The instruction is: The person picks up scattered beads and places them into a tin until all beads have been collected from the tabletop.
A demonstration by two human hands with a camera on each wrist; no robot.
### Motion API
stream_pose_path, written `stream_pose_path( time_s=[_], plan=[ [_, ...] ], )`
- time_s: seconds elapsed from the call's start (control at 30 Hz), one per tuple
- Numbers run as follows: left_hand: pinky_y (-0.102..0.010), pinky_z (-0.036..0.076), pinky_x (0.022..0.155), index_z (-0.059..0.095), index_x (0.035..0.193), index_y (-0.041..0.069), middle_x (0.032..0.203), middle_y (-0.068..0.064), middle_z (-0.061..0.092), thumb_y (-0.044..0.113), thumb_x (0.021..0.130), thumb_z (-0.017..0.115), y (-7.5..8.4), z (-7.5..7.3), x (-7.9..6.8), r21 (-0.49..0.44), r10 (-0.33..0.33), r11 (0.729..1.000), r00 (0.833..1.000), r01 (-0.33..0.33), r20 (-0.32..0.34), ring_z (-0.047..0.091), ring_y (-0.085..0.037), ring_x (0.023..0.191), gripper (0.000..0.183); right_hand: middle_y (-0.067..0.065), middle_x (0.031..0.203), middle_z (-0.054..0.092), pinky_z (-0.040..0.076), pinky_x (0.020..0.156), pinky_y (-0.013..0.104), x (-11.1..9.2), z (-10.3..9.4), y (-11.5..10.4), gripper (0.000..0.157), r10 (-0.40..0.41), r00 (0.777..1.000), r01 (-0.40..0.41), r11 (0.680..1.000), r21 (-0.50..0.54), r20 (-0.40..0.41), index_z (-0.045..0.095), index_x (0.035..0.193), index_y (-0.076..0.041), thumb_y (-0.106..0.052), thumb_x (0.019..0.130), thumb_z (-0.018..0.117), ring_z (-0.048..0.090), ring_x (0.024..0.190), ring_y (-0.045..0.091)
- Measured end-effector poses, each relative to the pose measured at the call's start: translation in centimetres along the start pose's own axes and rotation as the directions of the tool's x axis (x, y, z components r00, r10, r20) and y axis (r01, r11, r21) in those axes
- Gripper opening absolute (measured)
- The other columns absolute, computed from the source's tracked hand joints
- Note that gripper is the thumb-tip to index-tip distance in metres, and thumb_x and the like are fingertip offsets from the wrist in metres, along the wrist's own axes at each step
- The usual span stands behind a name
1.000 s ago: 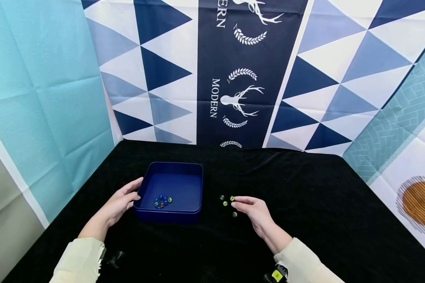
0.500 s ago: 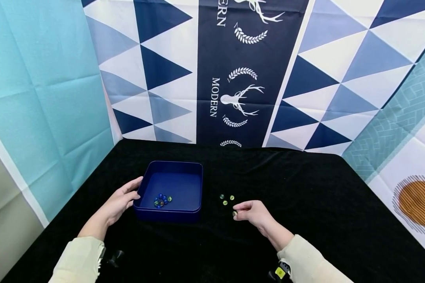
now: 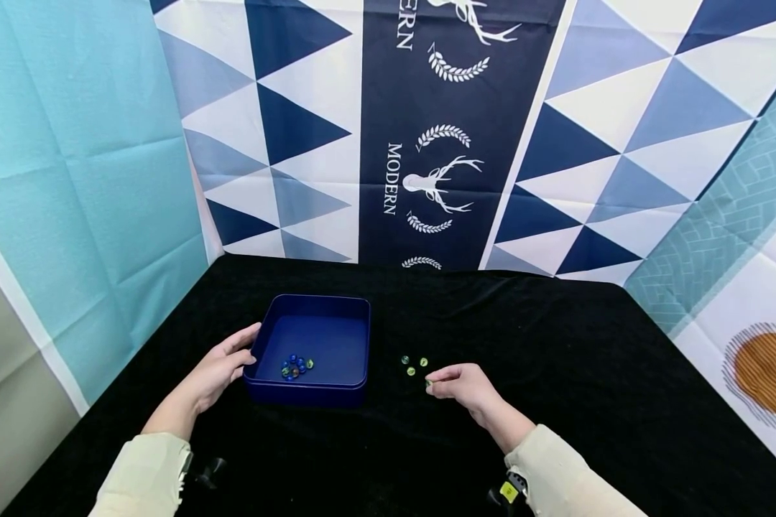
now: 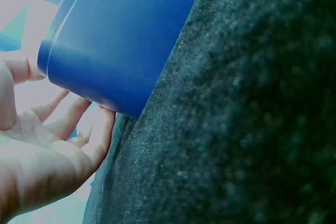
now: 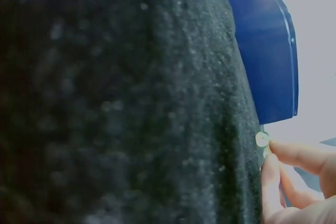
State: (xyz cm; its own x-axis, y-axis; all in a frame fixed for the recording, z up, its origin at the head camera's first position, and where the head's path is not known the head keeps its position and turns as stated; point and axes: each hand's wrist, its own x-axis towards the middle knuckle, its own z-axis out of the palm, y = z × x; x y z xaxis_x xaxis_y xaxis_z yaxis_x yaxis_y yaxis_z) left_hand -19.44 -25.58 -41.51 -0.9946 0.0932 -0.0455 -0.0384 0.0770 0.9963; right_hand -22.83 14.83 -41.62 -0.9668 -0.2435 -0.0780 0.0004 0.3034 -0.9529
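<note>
A dark blue square box [image 3: 307,396] stands on the black cloth, with several blue and green glass marbles [image 3: 301,369] in its near part. My left hand [image 3: 208,377] rests at the box's left side, thumb at the rim. In the left wrist view its fairly straight fingers [image 4: 106,124] touch the outer wall. To the right of the box, my right hand [image 3: 470,393] pinches a marble [image 3: 429,384] between thumb and fingertips, close over the cloth. Three loose marbles, one bluish [image 3: 405,360] and two yellow-green [image 3: 423,362], lie just beyond that hand.
Black velvety cloth [image 3: 543,345] covers the table under everything. Behind it hangs a patterned blue and white fabric backdrop [image 3: 310,194], and a light teal sheet [image 3: 97,179] borders the left side.
My right hand has moved from the far yellow-green marble to the nearest one, now pinched and shifted slightly away from me. My left hand and the box stay put.
</note>
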Motion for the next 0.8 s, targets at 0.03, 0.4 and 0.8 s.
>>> stream_pose_path(
  time_s=[0.03, 0.4, 0.8],
  plan=[
    [-0.042, 0.028, 0.102, 0.017, 0.149, 0.005, 0.151, -0.021, 0.015, 0.001, 0.089, 0.043, 0.0, 0.0, 0.0, -0.001, 0.000, 1.000, 1.000, 0.000, -0.001, 0.025, -0.033, 0.131, 0.065, 0.009, 0.080, 0.069, 0.052, 0.069, 0.027, 0.0, -0.1, 0.0, 0.024, 0.008, 1.000, -0.008, 0.999, 0.039, 0.005, 0.063, 0.097, 0.018, 0.007, 0.076, 0.067, 0.063, 0.070, 0.010],
    [-0.048, 0.022, 0.104, 0.016, 0.149, 0.004, 0.151, -0.022, 0.013, 0.000, 0.089, 0.042, 0.0, 0.2, -0.1, -0.020, -0.001, 1.000, 1.000, 0.001, -0.001, 0.022, -0.035, 0.132, 0.065, 0.013, 0.099, 0.066, 0.050, 0.077, 0.024, 0.6, -0.4, 0.2, 0.021, 0.092, 0.996, -0.089, 0.947, 0.309, 0.006, 0.062, 0.101, 0.015, 0.005, 0.083, 0.063, 0.062, 0.080, 0.010],
    [-0.049, 0.022, 0.105, 0.015, 0.149, 0.005, 0.151, -0.022, 0.011, 0.001, 0.089, 0.042, -0.1, 0.3, -0.2, -0.019, -0.004, 1.000, 1.000, 0.004, -0.002, 0.021, -0.035, 0.133, 0.066, 0.011, 0.098, 0.066, 0.050, 0.076, 0.022, 1.3, 0.8, -0.5, 0.028, 0.088, 0.993, -0.047, 0.899, 0.436, -0.075, 0.058, 0.107, 0.017, 0.007, 0.082, 0.063, 0.062, 0.080, 0.010]
  ],
)
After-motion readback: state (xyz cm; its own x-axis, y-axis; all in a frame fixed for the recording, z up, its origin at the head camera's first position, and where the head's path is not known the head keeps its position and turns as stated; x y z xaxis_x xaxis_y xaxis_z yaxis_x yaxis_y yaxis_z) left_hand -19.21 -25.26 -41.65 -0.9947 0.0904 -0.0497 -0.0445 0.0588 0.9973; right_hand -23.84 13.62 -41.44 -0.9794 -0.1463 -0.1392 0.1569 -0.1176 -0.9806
